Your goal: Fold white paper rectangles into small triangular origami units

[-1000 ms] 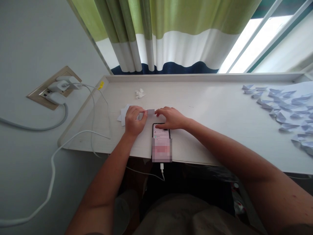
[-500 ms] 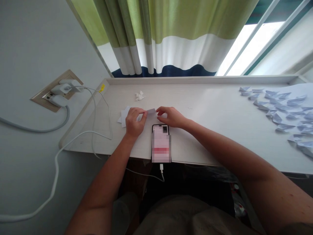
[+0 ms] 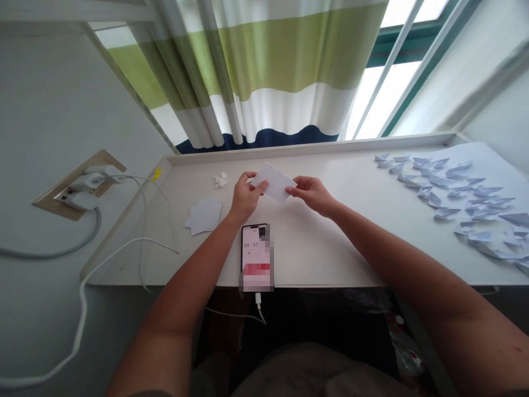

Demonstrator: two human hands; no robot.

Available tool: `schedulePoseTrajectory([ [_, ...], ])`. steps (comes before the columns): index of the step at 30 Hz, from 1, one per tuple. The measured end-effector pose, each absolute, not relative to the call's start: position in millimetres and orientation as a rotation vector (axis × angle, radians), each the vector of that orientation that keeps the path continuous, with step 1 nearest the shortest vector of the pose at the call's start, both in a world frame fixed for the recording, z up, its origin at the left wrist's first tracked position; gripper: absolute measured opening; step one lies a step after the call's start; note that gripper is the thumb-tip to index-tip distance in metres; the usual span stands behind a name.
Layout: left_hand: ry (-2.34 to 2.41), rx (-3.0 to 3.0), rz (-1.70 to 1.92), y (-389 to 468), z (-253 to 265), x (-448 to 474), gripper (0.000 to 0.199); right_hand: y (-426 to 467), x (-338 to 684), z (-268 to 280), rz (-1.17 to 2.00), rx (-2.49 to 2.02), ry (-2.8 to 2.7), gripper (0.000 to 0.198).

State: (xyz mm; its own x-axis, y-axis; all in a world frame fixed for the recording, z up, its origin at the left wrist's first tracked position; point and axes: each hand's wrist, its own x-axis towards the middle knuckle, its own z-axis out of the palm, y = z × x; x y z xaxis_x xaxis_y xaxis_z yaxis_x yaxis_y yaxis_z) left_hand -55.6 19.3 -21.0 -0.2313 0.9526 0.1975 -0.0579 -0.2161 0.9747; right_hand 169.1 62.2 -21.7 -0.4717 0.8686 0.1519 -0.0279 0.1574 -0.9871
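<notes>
A white sheet of paper (image 3: 275,181) is held up over the desk, turned so one corner points away from me. My left hand (image 3: 247,194) pinches its left corner, thumb on top. At the right corner my right hand (image 3: 312,194) grips it between thumb and fingers. A small stack of white paper sheets (image 3: 205,215) lies on the desk to the left of my left forearm. Below the hands, near the front edge, rests a phone (image 3: 256,256) with a partly blurred screen and a cable plugged into its lower end.
Several folded paper boats (image 3: 444,181) spread over the right of the white desk (image 3: 351,220), some on a large white sheet. A crumpled tissue (image 3: 221,180) sits near the back left. White cables (image 3: 82,309) run from a wall socket (image 3: 78,184) across the desk's left side.
Both hands now hold the sheet, which shows its broad face; earlier only the left pinched it, seen nearly edge-on. My right hand has closed on its right corner. The camera view has shifted.
</notes>
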Motion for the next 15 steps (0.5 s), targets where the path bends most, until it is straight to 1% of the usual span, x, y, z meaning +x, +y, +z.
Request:
schedulePoseTrajectory([
  [5, 1.124, 1.315, 1.293, 42.2, -14.7, -33.4, 0.051, 62.5, 199.1, -15.3, 1.569, -0.79, -1.593, 0.056],
  [7, 1.08, 1.353, 1.224, 45.2, -14.4, -25.8, 0.055, 63.1, 203.7, -17.7, 1.554, -0.777, -1.531, 0.056],
  [9, 1.06, 1.372, 1.208, 44.9, -15.8, -20.4, 0.065, 64.3, 206.1, -22.5, 1.531, -0.779, -1.475, 0.058],
  [12, 1.021, 1.416, 1.214, 40.1, -19.7, -17.2, 0.088, 65.8, 209.7, -30.8, 1.498, -0.814, -1.363, 0.063],
  [13, 1.014, 1.441, 1.224, 37.9, -20.9, -17.1, 0.091, 65.8, 211.2, -33.0, 1.487, -0.824, -1.336, 0.064],
  [14, 1.028, 1.481, 1.244, 35.6, -21.9, -17.2, 0.089, 65.5, 212.7, -34.6, 1.482, -0.827, -1.323, 0.065],
  [15, 1.058, 1.532, 1.267, 33.3, -22.4, -17.3, 0.081, 64.8, 214.0, -35.6, 1.482, -0.822, -1.325, 0.066],
])
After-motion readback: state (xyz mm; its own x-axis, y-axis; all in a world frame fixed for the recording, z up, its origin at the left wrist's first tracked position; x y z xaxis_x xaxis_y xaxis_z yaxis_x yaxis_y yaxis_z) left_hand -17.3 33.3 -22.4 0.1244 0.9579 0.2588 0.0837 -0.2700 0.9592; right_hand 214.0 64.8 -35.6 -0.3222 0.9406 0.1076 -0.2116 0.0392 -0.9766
